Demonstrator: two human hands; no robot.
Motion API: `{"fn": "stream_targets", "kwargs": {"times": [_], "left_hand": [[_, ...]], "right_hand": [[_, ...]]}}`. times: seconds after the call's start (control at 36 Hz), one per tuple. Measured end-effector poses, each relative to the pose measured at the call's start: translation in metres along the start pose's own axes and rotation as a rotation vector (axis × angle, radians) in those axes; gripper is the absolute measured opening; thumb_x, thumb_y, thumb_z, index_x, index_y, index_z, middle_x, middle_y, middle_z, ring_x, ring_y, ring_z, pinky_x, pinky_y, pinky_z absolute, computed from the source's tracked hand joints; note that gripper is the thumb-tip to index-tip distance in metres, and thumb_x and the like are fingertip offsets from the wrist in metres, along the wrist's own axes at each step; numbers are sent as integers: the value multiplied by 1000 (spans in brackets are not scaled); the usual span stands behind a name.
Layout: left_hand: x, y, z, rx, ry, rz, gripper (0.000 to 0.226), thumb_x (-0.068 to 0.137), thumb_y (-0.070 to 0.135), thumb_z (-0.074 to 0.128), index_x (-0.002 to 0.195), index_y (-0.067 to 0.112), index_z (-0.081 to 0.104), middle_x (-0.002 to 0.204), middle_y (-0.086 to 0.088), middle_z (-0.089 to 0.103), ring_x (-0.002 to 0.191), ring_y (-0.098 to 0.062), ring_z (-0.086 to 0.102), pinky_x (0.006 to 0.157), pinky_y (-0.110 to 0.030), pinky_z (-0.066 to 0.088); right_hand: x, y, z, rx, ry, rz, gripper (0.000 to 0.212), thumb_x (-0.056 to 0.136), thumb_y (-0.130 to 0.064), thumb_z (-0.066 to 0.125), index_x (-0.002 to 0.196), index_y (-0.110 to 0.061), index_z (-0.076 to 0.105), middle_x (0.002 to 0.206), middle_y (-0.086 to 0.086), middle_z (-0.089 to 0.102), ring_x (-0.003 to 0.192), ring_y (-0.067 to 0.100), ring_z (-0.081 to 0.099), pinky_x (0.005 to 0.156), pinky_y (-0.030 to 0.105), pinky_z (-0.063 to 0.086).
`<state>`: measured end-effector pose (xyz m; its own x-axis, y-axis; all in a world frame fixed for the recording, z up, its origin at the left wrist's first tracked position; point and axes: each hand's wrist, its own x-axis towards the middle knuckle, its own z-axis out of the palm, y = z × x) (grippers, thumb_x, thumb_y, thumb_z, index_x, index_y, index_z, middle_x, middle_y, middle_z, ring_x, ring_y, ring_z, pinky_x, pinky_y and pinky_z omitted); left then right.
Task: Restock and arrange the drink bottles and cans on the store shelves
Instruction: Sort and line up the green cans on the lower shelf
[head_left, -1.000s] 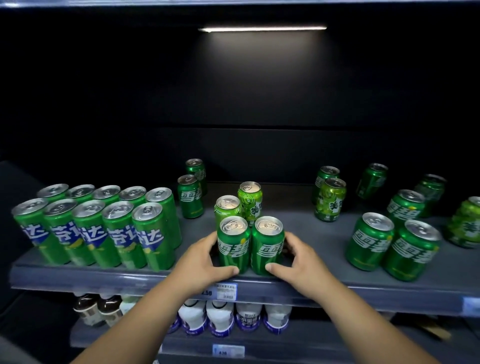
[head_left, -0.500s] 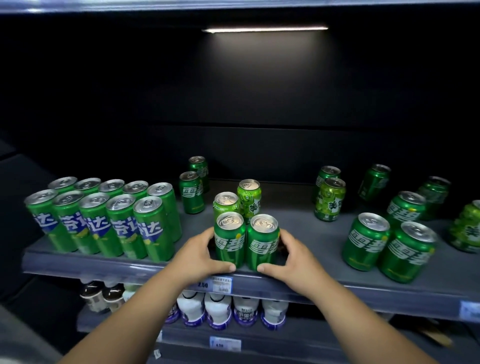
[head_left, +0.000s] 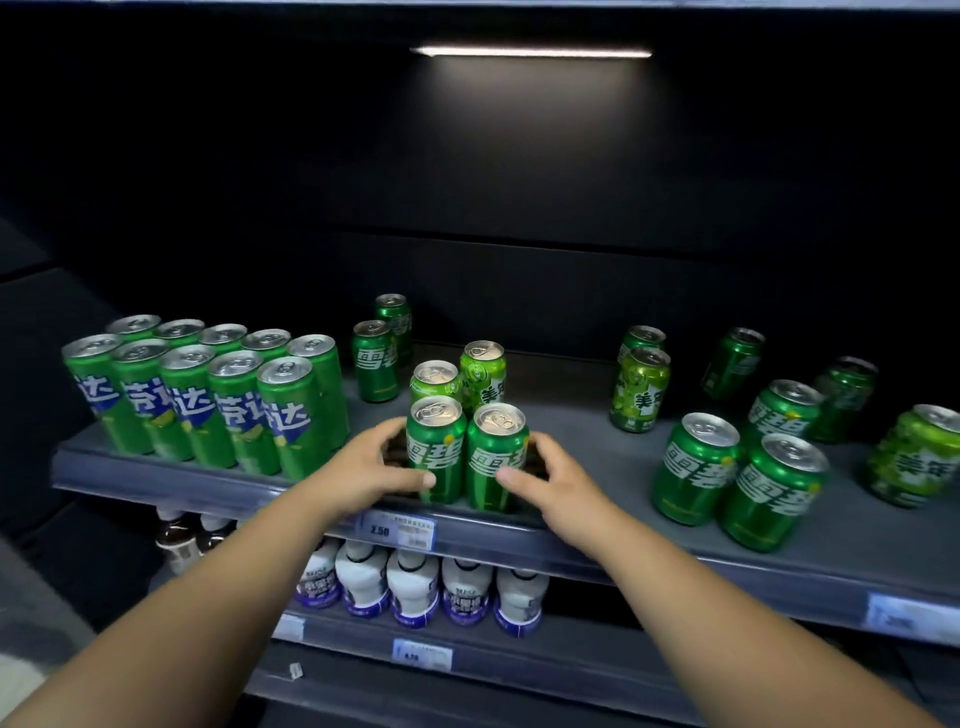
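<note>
1. Far left of the price label (head_left: 397, 530): tall green cans (head_left: 208, 400) stand in two tidy rows; this block looks finished.
2. Just above the label, at the shelf (head_left: 571, 447) edge: the left hand (head_left: 363, 467) grasps the left dark green can (head_left: 435, 452) and the right hand (head_left: 550, 480) grasps the right dark green can (head_left: 496, 460). Both are upright, side by side.
3. Right of the label: loose mixed cans (head_left: 696, 467) lie scattered and are judged unsorted, the bulk of the work left.

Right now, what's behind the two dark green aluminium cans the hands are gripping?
Two more cans stand close behind the dark green pair: a green silver-topped can on the left and a lime-green can on the right. The pair covers their lower parts, so I cannot tell if they touch.
</note>
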<state>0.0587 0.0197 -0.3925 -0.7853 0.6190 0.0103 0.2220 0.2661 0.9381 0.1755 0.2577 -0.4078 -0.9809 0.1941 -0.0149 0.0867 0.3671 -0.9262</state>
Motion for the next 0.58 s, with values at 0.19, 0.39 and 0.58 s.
{"fn": "stream_targets", "kwargs": {"times": [0.19, 0.39, 0.58], "left_hand": [[12, 23, -11, -92, 213, 43, 66, 60, 35, 92, 115, 30, 57, 119, -6, 62, 104, -17, 66, 90, -30, 54], [50, 56, -21, -50, 290, 139, 48, 77, 26, 84, 118, 22, 61, 118, -3, 64, 107, -17, 63, 93, -30, 51], [85, 58, -26, 223, 180, 43, 45, 76, 22, 83, 116, 26, 63, 114, 5, 67, 107, -14, 64, 98, -37, 52]], "right_hand": [[32, -35, -26, 105, 121, -45, 21, 96, -36, 65, 115, -27, 63, 109, -7, 66, 101, 10, 60, 84, 25, 43], [81, -75, -37, -113, 141, -107, 40, 85, -23, 80, 120, -24, 60, 105, -11, 60, 92, 6, 58, 74, 23, 48], [122, -83, -22, -425, 33, -85, 70, 75, -22, 85, 137, -29, 53, 132, 1, 59, 113, 19, 62, 96, 36, 54]]}}
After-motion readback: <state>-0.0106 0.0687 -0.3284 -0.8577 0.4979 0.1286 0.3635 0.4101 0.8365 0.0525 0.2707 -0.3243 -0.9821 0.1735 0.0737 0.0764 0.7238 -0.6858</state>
